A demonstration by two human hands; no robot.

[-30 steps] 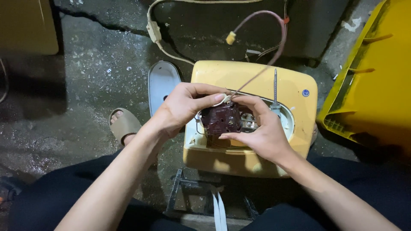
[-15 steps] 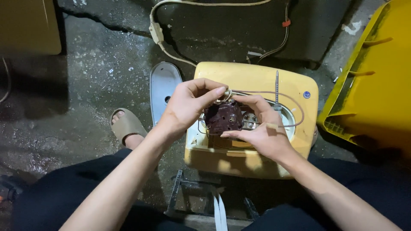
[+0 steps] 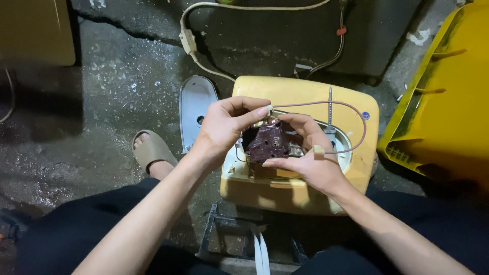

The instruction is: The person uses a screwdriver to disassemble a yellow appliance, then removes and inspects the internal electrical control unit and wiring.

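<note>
A small dark maroon switch block (image 3: 266, 143) with brass terminals is held above a cream-yellow appliance housing (image 3: 300, 102). My right hand (image 3: 310, 158) cups the block from below and the right. My left hand (image 3: 226, 125) pinches the end of a pinkish wire (image 3: 351, 109) at the block's top. The wire loops out to the right and back to a small connector (image 3: 319, 149) by my right fingers. A long screw (image 3: 329, 107) stands upright in the housing behind the block.
A grey oval cover plate (image 3: 195, 109) lies on the wet concrete left of the housing. My sandalled foot (image 3: 153, 152) is beside it. A cream power cord (image 3: 193, 46) runs at the top. A yellow bin (image 3: 448, 102) stands at right. A metal stand (image 3: 244, 239) is under the housing.
The pinkish wire that reached up toward the back is now pulled down into a loop at the right of the block. My left fingers shifted to pinch its end.
</note>
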